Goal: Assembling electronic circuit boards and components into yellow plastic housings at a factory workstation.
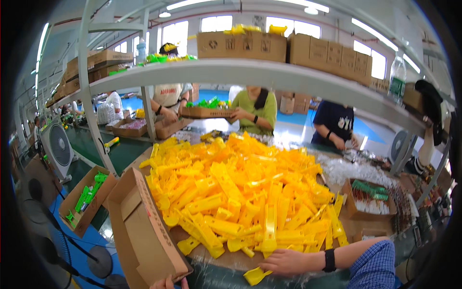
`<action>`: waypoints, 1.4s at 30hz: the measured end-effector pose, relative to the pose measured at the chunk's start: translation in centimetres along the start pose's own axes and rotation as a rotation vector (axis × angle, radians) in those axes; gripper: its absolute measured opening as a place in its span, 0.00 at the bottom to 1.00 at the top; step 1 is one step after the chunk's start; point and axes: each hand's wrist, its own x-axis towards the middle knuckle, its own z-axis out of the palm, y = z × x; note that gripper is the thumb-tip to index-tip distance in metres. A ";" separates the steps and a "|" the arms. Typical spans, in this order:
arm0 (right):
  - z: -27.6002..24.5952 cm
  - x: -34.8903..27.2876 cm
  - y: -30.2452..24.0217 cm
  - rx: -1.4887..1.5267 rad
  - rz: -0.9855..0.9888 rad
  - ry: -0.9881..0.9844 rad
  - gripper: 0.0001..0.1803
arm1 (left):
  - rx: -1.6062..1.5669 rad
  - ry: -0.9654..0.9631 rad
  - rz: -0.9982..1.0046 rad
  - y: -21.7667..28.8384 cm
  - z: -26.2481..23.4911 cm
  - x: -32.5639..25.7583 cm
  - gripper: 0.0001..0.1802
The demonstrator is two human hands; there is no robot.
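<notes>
Looks like the picking-up stage here: the right hand comes in from the lower right, wrist in a black band and a blue checked sleeve, and lies flat with fingers spread at the near edge of the worktop. It's released, not clenched on anything, fingertips touching a loose yellow plastic piece that hangs right at that near edge. The big heap of yellow plastic parts fills the middle of the worktop, running from the near edge back toward the far edge.

The left hand only pokes in at the bottom of the view, just under the near corner of an open cardboard box at the worktop's left edge. Can't tell if it's gripping the box or just resting there.

My guess for the next move: close the fingers on that loose piece without nudging it off the edge, since it's already half over.

Room-wise, it's tight. The heap crowds the near edge, the box blocks the left, and a smaller carton of green parts sits near the right edge. A shelf runs overhead, so lifting high isn't free either. Other people work along the far side.
</notes>
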 end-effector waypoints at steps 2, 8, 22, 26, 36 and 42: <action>-3.9 1.9 0.2 0.098 0.042 0.219 0.18 | -0.019 0.033 -0.009 0.0 0.3 0.0 0.21; -19.0 9.0 6.3 -0.462 -0.054 0.895 0.23 | -0.020 0.038 -0.027 -0.7 0.6 -0.4 0.20; -42.9 14.9 18.7 -0.711 0.864 0.716 0.14 | -0.050 0.030 -0.033 -0.2 -0.4 -0.7 0.20; -39.7 14.6 17.4 -0.688 0.412 1.170 0.13 | -0.080 0.011 -0.026 -0.1 -0.3 -0.3 0.20; -11.3 16.5 -1.4 -0.166 0.027 0.616 0.25 | -0.006 -0.074 0.008 0.7 0.0 0.2 0.24; -2.9 17.5 -6.2 -0.012 -0.251 0.509 0.20 | -0.036 -0.100 -0.068 0.8 0.0 -1.3 0.33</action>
